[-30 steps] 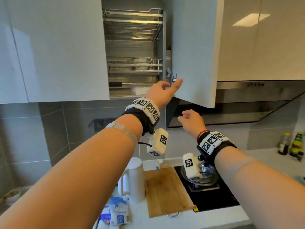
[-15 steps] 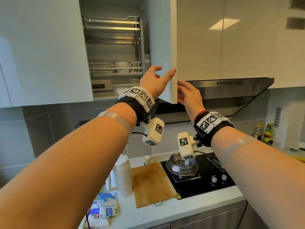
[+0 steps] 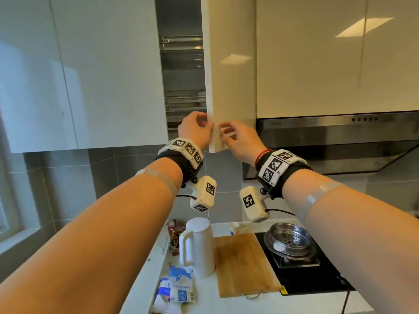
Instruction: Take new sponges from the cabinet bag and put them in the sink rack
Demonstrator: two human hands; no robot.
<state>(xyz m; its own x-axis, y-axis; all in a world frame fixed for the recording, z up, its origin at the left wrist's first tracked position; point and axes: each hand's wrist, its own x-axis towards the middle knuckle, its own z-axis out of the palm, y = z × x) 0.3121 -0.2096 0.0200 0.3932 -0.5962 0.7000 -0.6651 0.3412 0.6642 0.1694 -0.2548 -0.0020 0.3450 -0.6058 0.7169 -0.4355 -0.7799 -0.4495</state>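
Both hands are raised to the lower corner of the white cabinet door point(image 3: 231, 75). My left hand point(image 3: 196, 130) curls its fingers around the door's free edge from the left. From the right, my right hand point(image 3: 240, 141) pinches the bottom corner, fingers on the front face. The door stands only a narrow gap from its frame, and through the gap a strip of the cabinet's wire racks point(image 3: 181, 103) shows. No sponge, bag or sink rack is in view.
On the counter below stand a white jug point(image 3: 197, 248), a wooden cutting board point(image 3: 242, 266) and blue-and-white packets point(image 3: 179, 288). A steel steamer pot point(image 3: 290, 241) sits on the black hob under the range hood point(image 3: 340, 132). Closed white cabinets flank the door.
The door has swung from wide open to nearly closed. My right hand rose from below and took the door's corner. My left hand shifted to the door's edge.
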